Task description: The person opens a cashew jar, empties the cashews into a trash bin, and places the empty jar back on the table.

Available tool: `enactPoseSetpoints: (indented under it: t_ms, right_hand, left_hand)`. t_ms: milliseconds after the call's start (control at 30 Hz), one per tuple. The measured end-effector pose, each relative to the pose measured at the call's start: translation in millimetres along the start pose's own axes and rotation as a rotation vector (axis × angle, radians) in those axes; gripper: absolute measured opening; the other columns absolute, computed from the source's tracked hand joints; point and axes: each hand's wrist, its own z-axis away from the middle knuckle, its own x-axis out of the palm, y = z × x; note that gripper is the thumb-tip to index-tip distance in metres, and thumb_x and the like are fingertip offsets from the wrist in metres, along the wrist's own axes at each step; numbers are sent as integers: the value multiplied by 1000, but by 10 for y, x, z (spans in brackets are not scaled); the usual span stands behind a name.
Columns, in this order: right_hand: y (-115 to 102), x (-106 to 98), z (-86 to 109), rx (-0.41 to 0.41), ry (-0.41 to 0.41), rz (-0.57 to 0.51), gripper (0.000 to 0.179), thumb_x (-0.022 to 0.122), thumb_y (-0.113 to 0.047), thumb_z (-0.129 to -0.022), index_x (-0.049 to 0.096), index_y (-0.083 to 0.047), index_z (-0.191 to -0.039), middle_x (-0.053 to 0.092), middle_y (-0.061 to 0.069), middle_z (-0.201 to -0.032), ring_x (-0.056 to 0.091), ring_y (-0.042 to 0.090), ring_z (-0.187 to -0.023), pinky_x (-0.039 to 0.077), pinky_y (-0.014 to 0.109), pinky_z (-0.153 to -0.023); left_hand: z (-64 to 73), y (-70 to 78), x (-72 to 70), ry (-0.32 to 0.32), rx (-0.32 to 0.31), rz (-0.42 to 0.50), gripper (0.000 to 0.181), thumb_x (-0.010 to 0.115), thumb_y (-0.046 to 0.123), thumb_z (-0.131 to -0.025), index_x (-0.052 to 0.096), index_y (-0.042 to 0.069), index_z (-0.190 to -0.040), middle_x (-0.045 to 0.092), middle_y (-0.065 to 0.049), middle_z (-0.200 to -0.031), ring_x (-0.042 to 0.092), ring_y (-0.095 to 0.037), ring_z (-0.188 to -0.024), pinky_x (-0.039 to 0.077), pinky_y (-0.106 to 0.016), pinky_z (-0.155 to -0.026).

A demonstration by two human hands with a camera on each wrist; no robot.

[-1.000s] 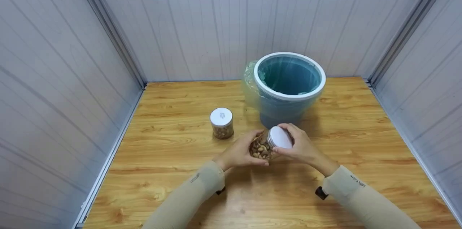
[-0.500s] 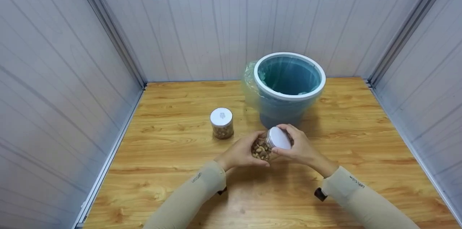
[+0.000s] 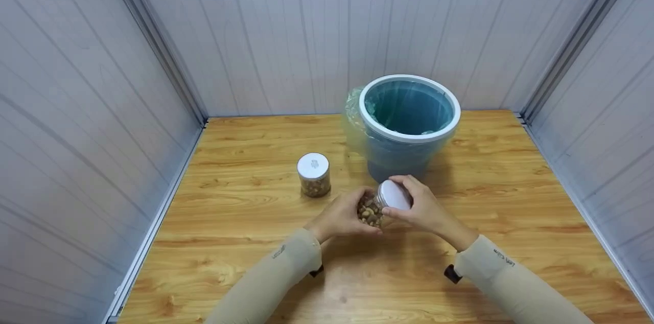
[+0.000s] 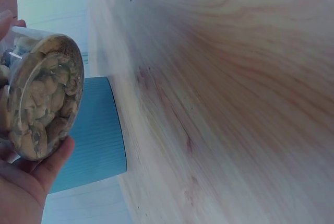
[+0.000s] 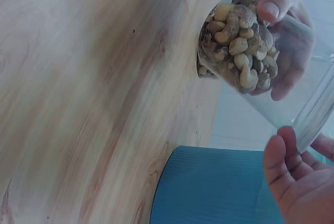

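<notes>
In the head view my left hand [image 3: 340, 216] grips the body of a clear jar [image 3: 369, 214] part-filled with nuts. The jar tilts, its white lid [image 3: 394, 194] leaning up to the right. My right hand [image 3: 424, 206] has its thumb and fingers round the lid, which sits at the jar's mouth. From the right wrist, cashew-like nuts [image 5: 248, 49] show heaped toward the jar's base, with bare clear wall nearer the lid. The left wrist view looks at the jar's round base [image 4: 44, 104], fingers curled at its side.
A second nut jar [image 3: 315, 186] with a white lid stands upright, left of the hands. Just behind them is a blue bin [image 3: 396, 163] with a white rim and a thin liner bag [image 3: 354, 109] hanging out at left. Pale panels [image 3: 286, 32] wall in the wooden table [image 3: 240, 242].
Both hands stay on the jar. The right hand and lid have shifted slightly left, and the left hand a little right. The second jar and the bin have not moved.
</notes>
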Motion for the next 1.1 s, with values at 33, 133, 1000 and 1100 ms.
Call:
enactPoseSetpoints:
  t_ms: [33,133,1000,1100]
  right_hand:
    - [-10,4,-3,19,2,5,68,90,-34,-88,63,-1,-142,69,17,-132,66,31,-114,58,49,-94]
    - [-42,26,-15,77,13,19,68,87,-38,-91,63,-3,-143,68,16,-134,65,32,-116,58,53,-96]
    - [-85,131,-22,-15,274,7,43,84,-31,-86,76,0,-115,69,11,-96,62,21,-84,53,31,-69]
    - [-76,133,-13,-38,284,-4,44,84,-31,-85,76,-1,-115,70,9,-97,62,20,-85,54,30,-71]
  left_hand:
    - [-1,5,6,4,-5,-1,88,102,43,-75,59,14,-146,72,0,-134,68,-12,-119,57,-31,-106]
    - [-8,15,30,16,-29,-15,85,102,41,-74,58,15,-143,72,0,-130,69,-12,-114,58,-30,-102]
    - [-56,135,15,72,32,-141,80,101,36,-72,65,8,-139,78,-5,-118,72,-13,-100,61,-25,-89]
    - [-61,133,8,78,44,-145,80,101,37,-72,65,9,-138,78,-5,-117,72,-12,-100,61,-25,-89]
